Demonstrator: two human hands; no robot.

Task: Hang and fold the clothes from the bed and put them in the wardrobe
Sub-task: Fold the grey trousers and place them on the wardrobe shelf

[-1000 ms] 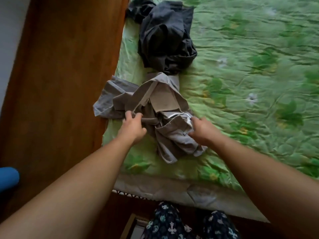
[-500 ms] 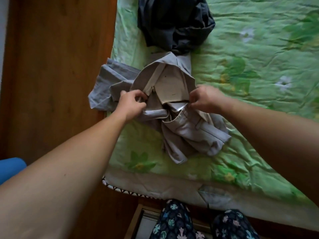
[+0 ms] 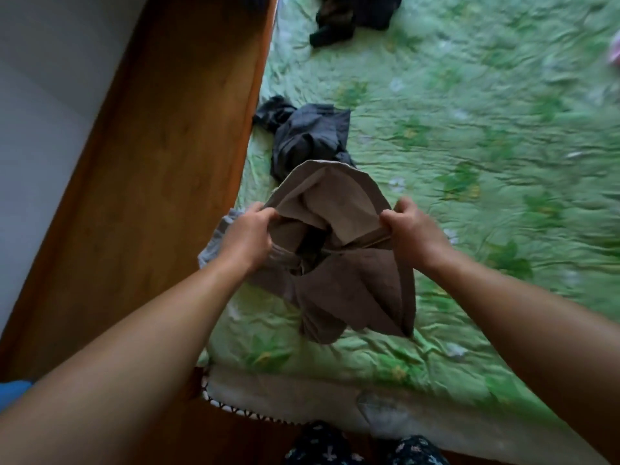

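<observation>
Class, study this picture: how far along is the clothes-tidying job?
Done: nothing folded or hung shows. In hand: the left hand and right hand grip the grey-brown garment, spread between them over the bed. Left: a dark garment and a second dark pile lie unfolded.

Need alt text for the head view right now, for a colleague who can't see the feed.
The left hand and the right hand each grip an edge of a beige-grey garment, holding it spread open over a green floral bedspread. A crumpled dark garment lies just beyond it beside a wooden panel, with more dark clothing farther up the bed.
</observation>
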